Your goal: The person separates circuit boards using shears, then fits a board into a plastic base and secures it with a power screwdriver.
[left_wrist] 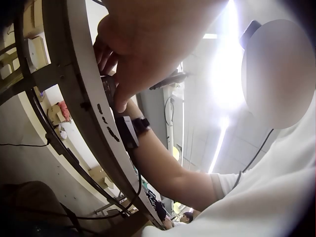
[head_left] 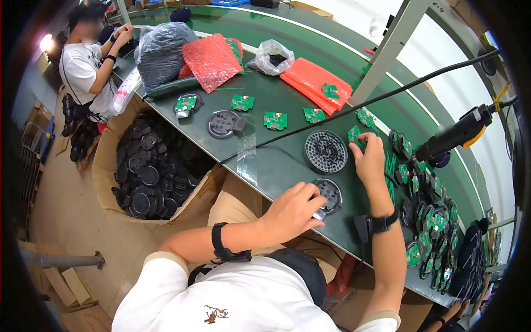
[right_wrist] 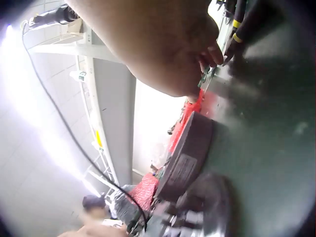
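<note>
My left hand grips a round black plastic housing by its near side, at the table's front edge. In the left wrist view, thumb and fingers close around the dark part at that edge. Farther right, my right hand pinches a small green circuit board between thumb and fingertips. In the right wrist view the fingers hide most of that board. Between the hands, slightly farther back, stands a round dish of small black parts.
Several loose circuit boards and another black housing lie to the left. Boards with black parts pile up at right, under a hanging electric screwdriver. A black cable crosses above the table. A carton of black housings stands below left.
</note>
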Available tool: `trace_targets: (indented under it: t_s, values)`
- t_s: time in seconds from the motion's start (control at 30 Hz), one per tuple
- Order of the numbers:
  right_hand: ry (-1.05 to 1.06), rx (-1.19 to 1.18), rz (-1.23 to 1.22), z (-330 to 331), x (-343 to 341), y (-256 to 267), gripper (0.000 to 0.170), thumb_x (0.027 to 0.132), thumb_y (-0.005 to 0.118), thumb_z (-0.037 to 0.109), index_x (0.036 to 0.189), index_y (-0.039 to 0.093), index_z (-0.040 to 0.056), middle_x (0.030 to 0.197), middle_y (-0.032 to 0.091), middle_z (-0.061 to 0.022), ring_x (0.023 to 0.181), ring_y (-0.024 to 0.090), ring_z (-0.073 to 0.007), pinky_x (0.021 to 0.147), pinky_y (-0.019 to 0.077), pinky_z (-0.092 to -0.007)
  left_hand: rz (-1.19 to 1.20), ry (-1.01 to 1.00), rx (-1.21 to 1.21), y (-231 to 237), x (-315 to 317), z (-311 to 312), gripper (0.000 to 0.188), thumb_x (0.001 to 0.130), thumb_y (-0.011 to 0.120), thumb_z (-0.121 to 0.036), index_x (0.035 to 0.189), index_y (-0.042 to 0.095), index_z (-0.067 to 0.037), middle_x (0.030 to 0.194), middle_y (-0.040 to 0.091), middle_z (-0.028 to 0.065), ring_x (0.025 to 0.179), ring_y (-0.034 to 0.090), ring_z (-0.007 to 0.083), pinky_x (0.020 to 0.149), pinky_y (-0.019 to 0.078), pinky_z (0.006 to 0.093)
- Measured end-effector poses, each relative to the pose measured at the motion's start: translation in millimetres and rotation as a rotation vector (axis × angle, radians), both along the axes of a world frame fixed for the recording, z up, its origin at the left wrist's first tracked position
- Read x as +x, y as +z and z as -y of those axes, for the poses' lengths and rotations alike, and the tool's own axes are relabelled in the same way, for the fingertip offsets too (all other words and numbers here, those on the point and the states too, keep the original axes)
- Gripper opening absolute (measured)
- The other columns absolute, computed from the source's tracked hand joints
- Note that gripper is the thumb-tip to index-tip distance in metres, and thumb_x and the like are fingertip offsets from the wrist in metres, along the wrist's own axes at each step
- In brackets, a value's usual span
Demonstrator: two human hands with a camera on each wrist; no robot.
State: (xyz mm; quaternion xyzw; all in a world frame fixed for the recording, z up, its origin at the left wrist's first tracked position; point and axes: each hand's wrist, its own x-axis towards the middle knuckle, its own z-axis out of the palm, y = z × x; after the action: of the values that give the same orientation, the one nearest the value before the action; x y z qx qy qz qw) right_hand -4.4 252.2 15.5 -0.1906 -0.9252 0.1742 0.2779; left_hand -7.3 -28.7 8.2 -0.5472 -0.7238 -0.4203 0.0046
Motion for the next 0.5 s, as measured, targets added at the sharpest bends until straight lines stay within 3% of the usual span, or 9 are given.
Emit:
trace_targets:
  t_s: [0.13, 0.17, 0.23, 0.27, 0.33, 0.37, 0.4, 0.47, 0.5]
  values:
    - [0.189, 0.029, -0.161, 47.7, 48.1, 27.4, 0.046, 0.081, 0.085, 0.005, 0.119, 0.060, 0.0006, 0.116, 0.061, -0.0185, 0.107, 0.064, -0.0363, 0.091, 0.0542, -0.0429, -0.013, 0.062, 0.023, 1.0, 1.8, -3.3, 0.053, 0.075, 0.090, -0.023, 0.119, 0.068, -0.006, 0.109, 0.061, 0.0108, 0.100, 0.061, 0.0332, 0.086, 0.0526, 0.0422]
    - [0.247, -0.089, -0.142, 60.5, 59.7, 37.1, 0.048, 0.080, 0.085, 0.003, 0.121, 0.059, 0.0008, 0.119, 0.061, -0.0178, 0.109, 0.065, -0.0341, 0.091, 0.0563, -0.0415, -0.008, 0.060, 0.021, 3.0, 1.3, -4.6, 0.053, 0.075, 0.090, -0.023, 0.119, 0.068, -0.006, 0.109, 0.061, 0.0108, 0.100, 0.061, 0.0332, 0.086, 0.0526, 0.0422]
    - [0.347, -0.239, -0.112, 73.7, 80.3, 41.0, 0.056, 0.077, 0.087, 0.001, 0.126, 0.059, 0.0012, 0.126, 0.060, -0.0165, 0.113, 0.066, -0.0300, 0.090, 0.0611, -0.0390, 0.280, 0.039, 0.079, 7.3, -1.5, -8.0, 0.047, 0.086, 0.085, -0.015, 0.126, 0.064, -0.003, 0.109, 0.063, 0.0104, 0.096, 0.066, 0.0258, 0.082, 0.0548, 0.0374]
    - [0.394, -0.231, -0.117, 78.5, 87.2, 42.8, 0.060, 0.075, 0.089, 0.000, 0.127, 0.059, 0.0016, 0.127, 0.060, -0.0170, 0.113, 0.067, -0.0305, 0.090, 0.0618, -0.0392, 0.283, 0.036, 0.075, 5.2, -4.9, -11.7, 0.047, 0.086, 0.085, -0.015, 0.126, 0.064, -0.003, 0.109, 0.063, 0.0104, 0.096, 0.066, 0.0258, 0.082, 0.0548, 0.0374]
    - [0.472, -0.215, -0.129, 84.3, 94.5, 39.2, 0.063, 0.073, 0.090, -0.001, 0.128, 0.060, 0.0021, 0.127, 0.060, -0.0175, 0.111, 0.067, -0.0307, 0.089, 0.0624, -0.0378, 0.972, -0.062, 0.247, 3.5, -14.6, -19.7, 0.041, 0.096, 0.077, -0.012, 0.131, 0.059, 0.001, 0.103, 0.069, 0.0122, 0.090, 0.072, 0.0194, 0.077, 0.0589, 0.0338]
    - [0.494, -0.175, -0.097, 84.7, 96.4, 39.6, 0.061, 0.074, 0.089, -0.001, 0.128, 0.062, 0.0015, 0.127, 0.059, -0.0170, 0.111, 0.068, -0.0292, 0.088, 0.0628, -0.0359, 1.077, -0.125, 0.272, 5.5, -18.4, -20.2, 0.036, 0.100, 0.069, -0.005, 0.133, 0.057, 0.005, 0.101, 0.072, 0.0107, 0.085, 0.072, 0.0125, 0.072, 0.0599, 0.0282]
    - [0.496, -0.177, -0.099, 83.7, 96.4, 35.8, 0.061, 0.074, 0.089, -0.001, 0.128, 0.062, 0.0015, 0.127, 0.059, -0.0170, 0.111, 0.068, -0.0292, 0.088, 0.0628, -0.0359, 1.076, -0.123, 0.270, 5.7, -21.2, -21.4, 0.036, 0.100, 0.069, -0.005, 0.133, 0.057, 0.005, 0.101, 0.072, 0.0107, 0.085, 0.072, 0.0125, 0.072, 0.0599, 0.0282]
    - [0.540, -0.407, -0.178, 79.4, 93.8, 21.0, 0.058, 0.075, 0.088, -0.002, 0.127, 0.063, 0.0003, 0.126, 0.060, -0.0150, 0.109, 0.068, -0.0251, 0.084, 0.0631, -0.0344, 1.090, -0.108, 0.188, 3.3, -25.9, -23.1, 0.034, 0.101, 0.066, -0.002, 0.132, 0.057, 0.006, 0.100, 0.071, 0.0096, 0.083, 0.072, 0.0130, 0.072, 0.0600, 0.0279]
    - [0.580, -0.542, -0.232, 77.2, 91.9, 15.4, 0.046, 0.083, 0.081, -0.006, 0.126, 0.064, -0.0019, 0.126, 0.061, -0.0127, 0.104, 0.069, -0.0193, 0.080, 0.0633, -0.0320, 1.096, -0.109, 0.189, 2.1, -27.6, -22.8, 0.034, 0.102, 0.065, -0.002, 0.134, 0.058, 0.006, 0.099, 0.072, 0.0089, 0.080, 0.071, 0.0120, 0.070, 0.0589, 0.0273]
